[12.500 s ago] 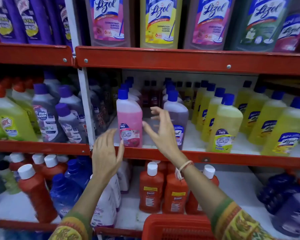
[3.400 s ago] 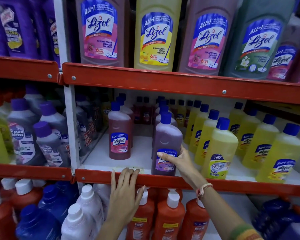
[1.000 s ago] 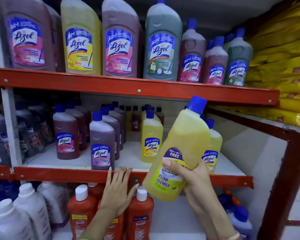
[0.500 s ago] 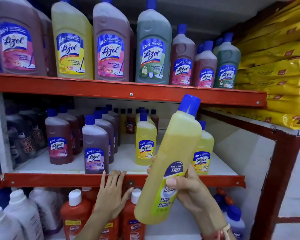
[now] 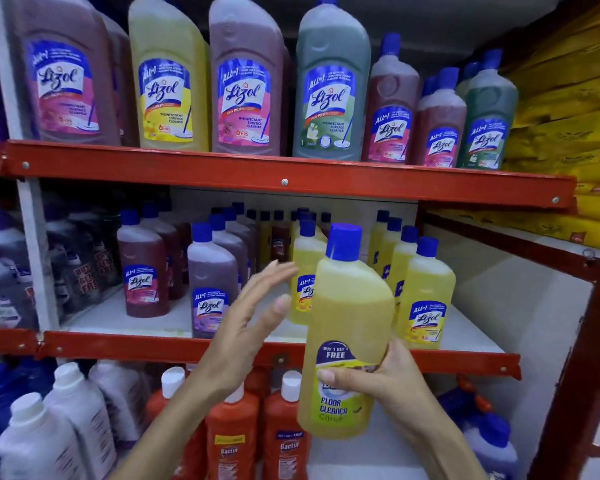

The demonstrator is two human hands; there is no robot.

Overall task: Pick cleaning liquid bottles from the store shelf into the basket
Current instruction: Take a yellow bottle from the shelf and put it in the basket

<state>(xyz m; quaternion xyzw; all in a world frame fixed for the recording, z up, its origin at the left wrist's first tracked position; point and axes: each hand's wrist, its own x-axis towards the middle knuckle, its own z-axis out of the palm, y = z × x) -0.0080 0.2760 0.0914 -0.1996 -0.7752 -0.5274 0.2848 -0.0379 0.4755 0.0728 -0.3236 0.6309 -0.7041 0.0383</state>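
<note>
Held bottle: a yellow floor cleaner bottle (image 5: pixel 347 327) with a blue cap, filled with pale yellow liquid almost to the shoulder; it is in front of the middle shelf (image 5: pixel 222 344), off the board
Axis: long axis near upright, cap up and leaning slightly right, label facing the camera; half a second ago the same bottle tilted further to the right
Right hand: the right hand (image 5: pixel 392 379) wraps the bottle's lower half, thumb across the label, fingers behind
Left hand: the left hand (image 5: pixel 246 327) is open and wide, fingers spread, raised just left of the bottle and apart from it; half a second ago it rested flat on the middle shelf's red front edge
On the middle shelf: small yellow bottles (image 5: pixel 425 296) stand right behind the held one; purple (image 5: pixel 212 282) and maroon bottles (image 5: pixel 142 268) stand further left, all full, blue-capped, upright
Above the middle shelf: large bottles (image 5: pixel 168 81) of pink, yellow and green liquid stand in a row
Below the middle shelf: orange bottles (image 5: pixel 231 431) and white bottles (image 5: pixel 80 414) with white caps
Right of the middle shelf: stacked yellow packets (image 5: pixel 565 109)
Basket: out of frame now
</note>
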